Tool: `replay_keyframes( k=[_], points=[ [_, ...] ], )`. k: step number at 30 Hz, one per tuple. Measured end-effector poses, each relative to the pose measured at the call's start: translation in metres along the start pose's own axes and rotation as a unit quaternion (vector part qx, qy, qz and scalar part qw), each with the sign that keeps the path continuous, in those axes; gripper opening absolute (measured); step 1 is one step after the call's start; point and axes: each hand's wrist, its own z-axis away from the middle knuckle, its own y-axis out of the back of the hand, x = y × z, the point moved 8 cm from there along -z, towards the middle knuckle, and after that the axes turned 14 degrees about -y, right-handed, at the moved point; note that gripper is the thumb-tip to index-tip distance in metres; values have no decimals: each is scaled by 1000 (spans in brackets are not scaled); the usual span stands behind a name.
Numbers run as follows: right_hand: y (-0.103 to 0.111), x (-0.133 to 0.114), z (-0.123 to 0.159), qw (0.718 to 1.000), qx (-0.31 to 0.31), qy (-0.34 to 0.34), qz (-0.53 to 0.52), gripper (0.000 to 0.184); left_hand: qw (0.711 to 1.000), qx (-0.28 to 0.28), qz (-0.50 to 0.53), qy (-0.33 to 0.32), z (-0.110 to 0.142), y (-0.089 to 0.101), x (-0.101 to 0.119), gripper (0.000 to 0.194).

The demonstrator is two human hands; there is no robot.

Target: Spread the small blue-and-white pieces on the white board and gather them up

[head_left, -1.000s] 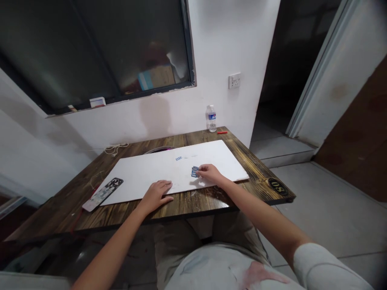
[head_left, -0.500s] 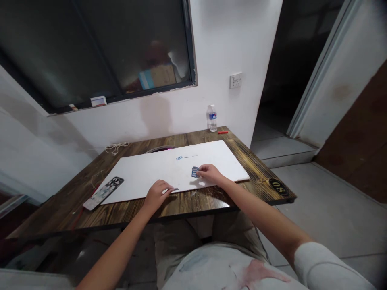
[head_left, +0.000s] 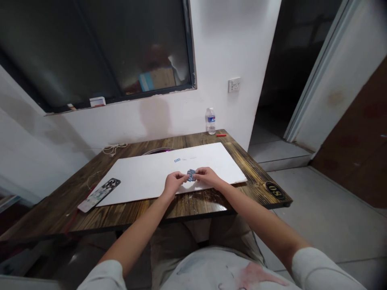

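Note:
Between my hands, over the near part of a white board (head_left: pixel 145 177), is a small blue flat piece (head_left: pixel 190 175) with light patches. My right hand (head_left: pixel 207 177) pinches its right side between thumb and fingers. The thumb and fingertips of my left hand (head_left: pixel 174 183) are closed at its left edge. The dark sliver seen earlier in my left fingers cannot be made out now. Farther back on the board lie another small blue piece with light openings (head_left: pixel 177 160) and thin dark slivers (head_left: pixel 192 158).
A patterned phone-like object (head_left: pixel 99 195) overlaps the board's left end on the wooden table (head_left: pixel 133 215). Behind the board are a white cable (head_left: pixel 115 148), a round rim (head_left: pixel 157 151), a water bottle (head_left: pixel 211 122) and a red stick (head_left: pixel 221 135). A wall rises at the back.
My left hand has moved right and up from the board's near edge to meet the blue piece. My right hand still holds that piece, now turned slightly. The view has shifted a little.

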Motion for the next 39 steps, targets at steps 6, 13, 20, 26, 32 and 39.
replay_keyframes(
  k=[6, 13, 20, 26, 32, 39],
  points=[
    [8, 2, -4, 999, 36, 6, 8, 33, 1000, -19, -10, 14, -6, -14, -10, 46],
    [15, 8, -11, 998, 64, -26, -10, 27, 981, -19, -161, -110, -64, 14, -23, 34],
    [17, 7, -10, 997, 71, -34, -5, 23, 881, -176, -420, -132, -110, 21, -53, 45],
    [19, 6, -10, 996, 77, -37, -14, 24, 829, -231, -476, -183, -85, 12, -48, 41],
    [18, 6, -8, 996, 74, -42, -14, 23, 802, -262, -476, -248, -37, 14, -24, 40],
    [18, 7, -8, 996, 74, -41, -16, 24, 804, -276, -461, -255, -4, 27, -16, 38]
  ],
)
